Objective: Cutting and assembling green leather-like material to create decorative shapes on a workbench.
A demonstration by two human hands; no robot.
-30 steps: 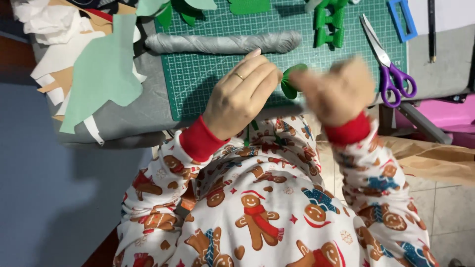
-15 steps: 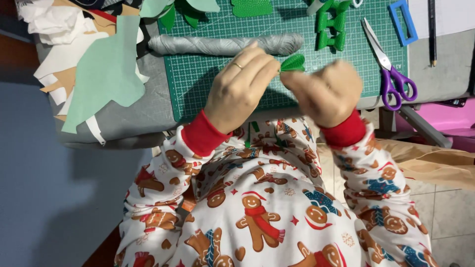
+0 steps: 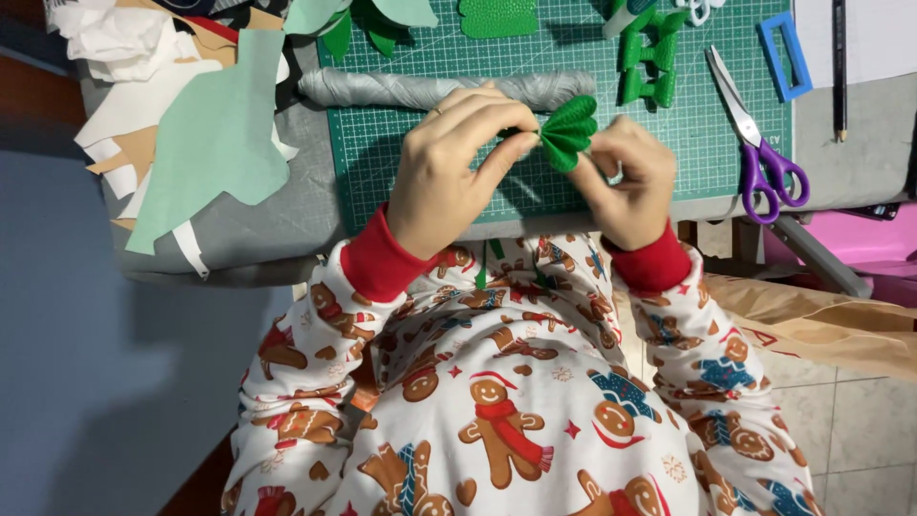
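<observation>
Green pleated bow point(image 3: 567, 132), pinched at its middle, sits between both hands above the near edge of the green cutting mat point(image 3: 430, 162). A grey rolled bundle point(image 3: 420, 88) lies across the mat just behind the hands. The left hand point(image 3: 449, 167) presses fingertips together on the bow's left side; the right hand point(image 3: 626, 177) pinches its right side. Purple-handled scissors point(image 3: 759, 143) lie to the right, near finished green bows point(image 3: 648, 62).

Head view, steeply down, close over cutting mat point(image 3: 430, 153)
</observation>
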